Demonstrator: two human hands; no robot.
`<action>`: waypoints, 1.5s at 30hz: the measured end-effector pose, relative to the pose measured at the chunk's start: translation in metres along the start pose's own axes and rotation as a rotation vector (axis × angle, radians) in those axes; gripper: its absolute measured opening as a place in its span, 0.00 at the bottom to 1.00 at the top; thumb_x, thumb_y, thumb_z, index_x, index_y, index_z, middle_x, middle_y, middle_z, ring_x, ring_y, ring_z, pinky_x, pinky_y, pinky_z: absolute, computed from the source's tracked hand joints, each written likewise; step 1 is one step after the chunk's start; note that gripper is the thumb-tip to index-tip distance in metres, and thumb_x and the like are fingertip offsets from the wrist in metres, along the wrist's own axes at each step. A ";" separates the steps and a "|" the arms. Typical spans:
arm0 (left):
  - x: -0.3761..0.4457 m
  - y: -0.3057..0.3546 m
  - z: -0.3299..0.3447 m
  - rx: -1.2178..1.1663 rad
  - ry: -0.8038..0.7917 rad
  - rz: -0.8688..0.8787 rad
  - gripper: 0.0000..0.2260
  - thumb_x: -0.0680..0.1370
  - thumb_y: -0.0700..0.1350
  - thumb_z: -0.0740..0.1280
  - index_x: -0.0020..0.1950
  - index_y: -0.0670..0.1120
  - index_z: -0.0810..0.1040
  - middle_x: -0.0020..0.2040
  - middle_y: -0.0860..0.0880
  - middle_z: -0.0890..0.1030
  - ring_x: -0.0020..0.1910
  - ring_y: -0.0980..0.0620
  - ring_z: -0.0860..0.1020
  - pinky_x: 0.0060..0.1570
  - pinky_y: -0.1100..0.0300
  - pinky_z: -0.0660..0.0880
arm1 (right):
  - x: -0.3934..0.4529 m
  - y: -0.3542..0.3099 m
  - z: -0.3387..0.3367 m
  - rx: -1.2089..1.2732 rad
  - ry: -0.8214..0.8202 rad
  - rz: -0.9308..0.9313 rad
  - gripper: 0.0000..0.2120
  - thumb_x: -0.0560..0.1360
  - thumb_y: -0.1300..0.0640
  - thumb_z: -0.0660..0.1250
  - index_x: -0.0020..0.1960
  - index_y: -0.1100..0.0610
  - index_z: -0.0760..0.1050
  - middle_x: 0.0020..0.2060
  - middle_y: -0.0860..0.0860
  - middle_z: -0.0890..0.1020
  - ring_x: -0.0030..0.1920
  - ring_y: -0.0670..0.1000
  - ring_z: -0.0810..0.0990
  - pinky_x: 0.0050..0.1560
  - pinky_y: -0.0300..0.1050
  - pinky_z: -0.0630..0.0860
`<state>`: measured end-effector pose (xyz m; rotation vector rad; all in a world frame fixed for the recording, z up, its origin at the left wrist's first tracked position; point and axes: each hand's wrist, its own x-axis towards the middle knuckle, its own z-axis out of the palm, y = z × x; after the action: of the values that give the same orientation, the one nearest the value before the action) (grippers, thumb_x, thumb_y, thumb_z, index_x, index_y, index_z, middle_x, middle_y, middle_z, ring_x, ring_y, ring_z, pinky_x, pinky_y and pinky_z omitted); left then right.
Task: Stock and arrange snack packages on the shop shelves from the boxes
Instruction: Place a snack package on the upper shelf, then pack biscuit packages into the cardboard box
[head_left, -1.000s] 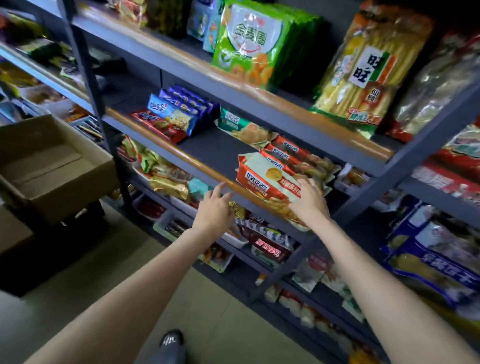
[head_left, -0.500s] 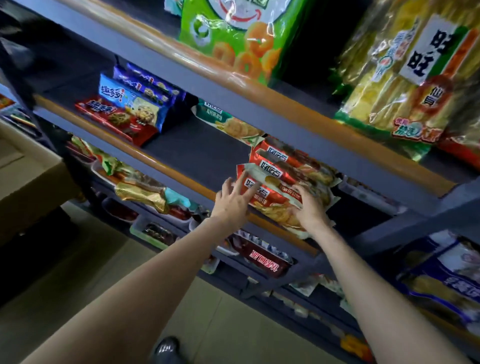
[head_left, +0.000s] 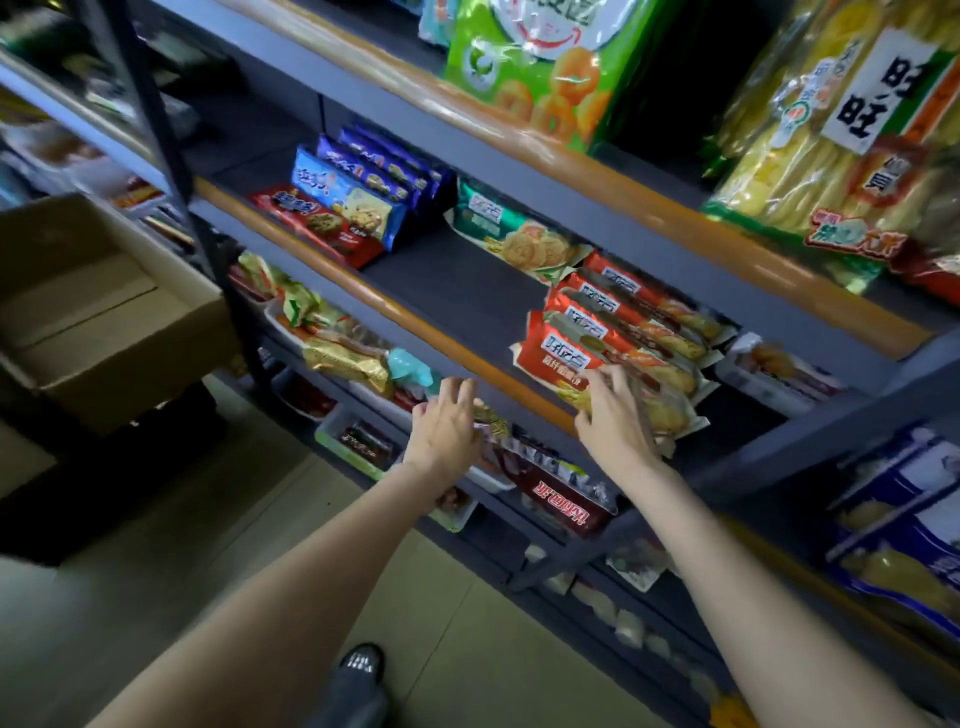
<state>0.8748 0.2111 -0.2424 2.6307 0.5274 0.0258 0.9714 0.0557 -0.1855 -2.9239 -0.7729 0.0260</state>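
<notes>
A row of red biscuit packs (head_left: 613, 332) lies overlapping on the middle shelf (head_left: 457, 291), the front pack (head_left: 558, 358) at the shelf's orange front edge. My right hand (head_left: 613, 421) rests with spread fingers on the lower end of that front pack. Held below the shelf edge, my left hand (head_left: 447, 426) has its fingers relaxed and holds nothing. A green biscuit pack (head_left: 514, 239) lies behind the red row. Blue and red cookie packs (head_left: 353, 208) stand at the shelf's left.
An open cardboard box (head_left: 104, 312) sits at the left, at waist height. Big green (head_left: 540, 67) and yellow (head_left: 831, 135) snack bags fill the shelf above. Lower shelves hold trays of small snacks (head_left: 343, 353). My shoe (head_left: 358, 670) stands on the tiled floor.
My left hand has come off the front red pack and dropped below the shelf edge. The right hand stays on the pack. The view has pulled back.
</notes>
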 end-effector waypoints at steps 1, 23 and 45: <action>-0.018 -0.010 -0.001 -0.001 0.012 -0.035 0.23 0.79 0.45 0.59 0.72 0.45 0.57 0.67 0.45 0.64 0.64 0.43 0.68 0.60 0.50 0.65 | -0.006 -0.013 0.003 0.030 -0.026 -0.061 0.20 0.76 0.64 0.62 0.67 0.59 0.67 0.65 0.56 0.66 0.65 0.57 0.66 0.62 0.50 0.68; -0.608 -0.324 -0.001 -0.159 0.046 -1.422 0.17 0.76 0.43 0.63 0.64 0.43 0.67 0.63 0.43 0.73 0.63 0.42 0.71 0.56 0.52 0.69 | -0.343 -0.461 0.173 -0.081 -0.735 -1.325 0.18 0.76 0.55 0.63 0.64 0.61 0.70 0.60 0.57 0.72 0.62 0.57 0.70 0.58 0.46 0.66; -0.556 -0.394 -0.092 -0.329 0.002 -0.924 0.25 0.73 0.40 0.69 0.69 0.42 0.67 0.65 0.41 0.74 0.63 0.44 0.73 0.59 0.56 0.68 | -0.331 -0.514 0.124 -0.193 0.109 -1.590 0.17 0.70 0.65 0.48 0.42 0.59 0.75 0.40 0.57 0.81 0.40 0.59 0.79 0.50 0.49 0.76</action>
<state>0.2079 0.3699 -0.2940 1.8641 1.5277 -0.1589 0.4254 0.3499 -0.2530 -1.5775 -2.7528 -0.3344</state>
